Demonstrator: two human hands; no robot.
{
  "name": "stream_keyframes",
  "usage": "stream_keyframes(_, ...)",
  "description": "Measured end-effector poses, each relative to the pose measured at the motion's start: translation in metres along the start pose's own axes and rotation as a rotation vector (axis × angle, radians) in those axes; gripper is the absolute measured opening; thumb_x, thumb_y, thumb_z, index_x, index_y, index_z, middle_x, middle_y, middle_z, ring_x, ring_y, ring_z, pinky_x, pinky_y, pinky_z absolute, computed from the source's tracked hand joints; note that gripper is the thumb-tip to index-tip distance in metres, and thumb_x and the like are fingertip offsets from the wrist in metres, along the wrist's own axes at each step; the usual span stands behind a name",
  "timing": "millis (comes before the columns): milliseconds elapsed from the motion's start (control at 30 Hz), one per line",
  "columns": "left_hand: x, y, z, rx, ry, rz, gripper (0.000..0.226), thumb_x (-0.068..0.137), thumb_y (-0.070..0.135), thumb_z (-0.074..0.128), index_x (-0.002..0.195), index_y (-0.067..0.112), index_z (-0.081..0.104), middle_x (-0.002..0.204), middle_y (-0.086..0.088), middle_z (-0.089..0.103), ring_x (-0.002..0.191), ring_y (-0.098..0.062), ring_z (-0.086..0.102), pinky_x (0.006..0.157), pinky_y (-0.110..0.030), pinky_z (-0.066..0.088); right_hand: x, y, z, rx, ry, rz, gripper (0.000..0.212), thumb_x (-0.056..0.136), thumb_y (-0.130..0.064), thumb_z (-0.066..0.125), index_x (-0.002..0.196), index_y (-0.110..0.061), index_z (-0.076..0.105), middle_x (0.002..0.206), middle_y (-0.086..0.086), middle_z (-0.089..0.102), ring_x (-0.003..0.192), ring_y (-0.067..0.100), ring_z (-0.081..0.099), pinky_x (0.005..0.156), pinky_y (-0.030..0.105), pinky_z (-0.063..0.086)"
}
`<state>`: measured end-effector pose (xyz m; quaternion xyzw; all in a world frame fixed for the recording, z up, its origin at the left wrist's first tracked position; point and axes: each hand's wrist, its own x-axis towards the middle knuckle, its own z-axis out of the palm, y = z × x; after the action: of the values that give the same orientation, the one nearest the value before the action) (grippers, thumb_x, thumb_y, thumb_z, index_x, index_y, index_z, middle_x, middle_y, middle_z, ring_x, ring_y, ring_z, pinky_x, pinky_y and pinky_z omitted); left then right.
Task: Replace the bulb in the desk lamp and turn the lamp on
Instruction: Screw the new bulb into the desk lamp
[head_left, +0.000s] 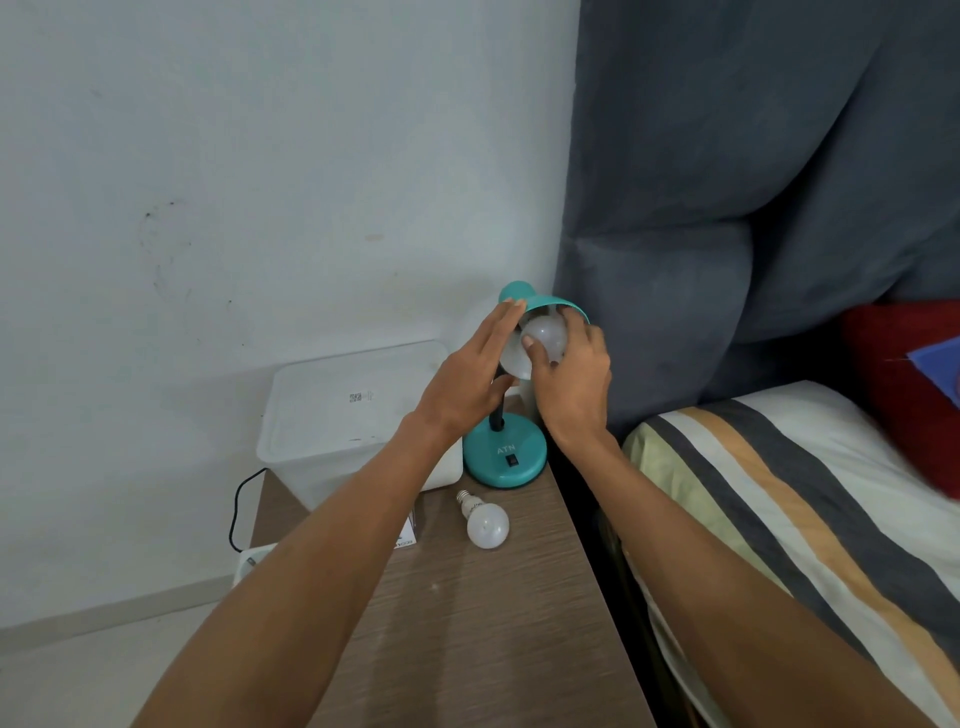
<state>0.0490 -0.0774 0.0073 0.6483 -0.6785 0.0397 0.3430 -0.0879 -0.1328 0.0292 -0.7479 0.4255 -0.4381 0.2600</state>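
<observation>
Two bare forearms reach in from the near edge, over the brown wood-grain bedside table (467, 623), and both hands are up at the teal metal desk lamp (506, 457) at the far end. The left hand (467, 384) lies flat with its fingers spread along the left rim of the teal cone shade (545, 304), steadying it. The right hand (571, 384) wraps its fingers and thumb around the frosted white round bulb (543, 338) that sits in the mouth of the shade. A second white bulb with a silver screw base (485, 522) lies on its side on the table, just near of the lamp's round base. Which one is the fresh bulb, I cannot tell.

Risks now! If the bulb goes in crooked, the thread could cross and jam. The loose bulb is round and close to the table's right edge, so a knock from a forearm could send it rolling off. And pushing too hard on the shade could tip the lamp towards the grey padded headboard (727, 208).

The socket is hidden inside the shade, so how far the bulb is seated is unclear. The left forearm covers part of the translucent white plastic box (337, 415) and a small printed carton at the table's left edge. The black rocker switch (513, 460) on the base is tiny, its position unreadable.
</observation>
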Motion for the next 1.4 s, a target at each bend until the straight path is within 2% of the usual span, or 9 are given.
stream_keyframes(167,0.000,-0.001,0.001,0.001,0.005,-0.002,0.090,0.088,0.003,0.074,0.161,0.015,0.022,0.167,-0.008,0.026,0.134,-0.033,0.053,0.101,-0.042,0.054,-0.002,0.004,0.002,-0.070,-0.082,-0.069,0.059,0.087,-0.022,0.075,0.141,-0.018,0.050,0.137,0.009,0.050,0.117,0.028,0.059,0.099,0.034,0.048)
stream_keyframes(333,0.000,-0.001,-0.001,0.002,0.015,-0.013,0.088,0.089,0.007,0.075,0.160,0.014,0.023,0.166,-0.010,0.028,0.139,-0.033,0.048,0.104,-0.041,0.051,0.005,0.001,0.002,0.009,-0.071,0.131,0.047,0.094,-0.039,0.063,0.132,-0.012,0.056,0.108,0.013,0.071,0.100,0.028,0.067,0.078,0.024,0.045)
stream_keyframes(633,0.000,-0.002,0.002,0.005,0.017,0.004,0.089,0.089,0.005,0.074,0.161,0.016,0.021,0.167,-0.007,0.026,0.122,-0.035,0.060,0.095,-0.043,0.057,-0.005,-0.001,0.002,-0.041,-0.068,-0.068,0.054,0.090,-0.020,0.071,0.140,-0.023,0.051,0.137,0.010,0.047,0.117,0.028,0.058,0.097,0.031,0.048)
stream_keyframes(733,-0.001,-0.002,0.001,0.010,0.015,0.003,0.090,0.088,0.005,0.075,0.160,0.016,0.022,0.167,-0.007,0.026,0.131,-0.034,0.055,0.097,-0.042,0.057,0.001,0.000,0.001,0.031,-0.039,0.082,0.042,0.093,-0.030,0.067,0.131,-0.013,0.058,0.117,0.009,0.066,0.104,0.024,0.065,0.073,0.003,0.041)
stream_keyframes(800,-0.001,-0.001,0.000,0.013,0.014,0.004,0.088,0.089,0.006,0.074,0.160,0.014,0.022,0.166,-0.009,0.027,0.137,-0.033,0.050,0.100,-0.041,0.054,0.004,-0.001,0.001,0.095,-0.038,0.220,0.041,0.099,-0.040,0.055,0.123,-0.007,0.062,0.106,0.011,0.071,0.098,0.025,0.068,0.059,0.002,0.036)
stream_keyframes(1000,0.000,-0.002,0.001,0.007,0.010,0.008,0.089,0.089,0.004,0.074,0.160,0.016,0.022,0.166,-0.009,0.028,0.138,-0.031,0.050,0.099,-0.038,0.054,0.000,-0.008,0.004,0.029,0.005,0.098,0.046,0.098,-0.036,0.058,0.138,-0.018,0.050,0.131,0.012,0.052,0.116,0.027,0.057,0.095,0.031,0.046)
stream_keyframes(1133,0.000,-0.003,0.002,0.003,0.011,0.000,0.091,0.087,0.003,0.074,0.160,0.017,0.021,0.167,-0.007,0.025,0.132,-0.033,0.055,0.095,-0.044,0.058,0.001,-0.003,0.003,0.027,-0.043,0.074,0.055,0.086,-0.026,0.076,0.136,-0.017,0.053,0.128,0.010,0.056,0.114,0.025,0.059,0.095,0.031,0.047)
stream_keyframes(1267,0.000,-0.002,0.001,0.010,0.019,0.013,0.090,0.088,0.005,0.074,0.160,0.017,0.021,0.166,-0.009,0.027,0.131,-0.036,0.056,0.096,-0.045,0.058,0.005,0.000,0.004,0.056,-0.029,0.200,0.044,0.093,-0.047,0.061,0.119,-0.011,0.063,0.104,0.009,0.071,0.096,0.025,0.068,0.070,0.018,0.042)
stream_keyframes(1400,0.000,-0.002,0.003,0.011,0.017,0.018,0.091,0.087,0.003,0.075,0.160,0.017,0.021,0.166,-0.008,0.027,0.128,-0.035,0.058,0.094,-0.044,0.059,0.002,-0.002,0.005,0.015,0.018,0.055,0.049,0.096,-0.039,0.060,0.136,-0.011,0.052,0.128,0.012,0.060,0.114,0.026,0.061,0.093,0.032,0.050)
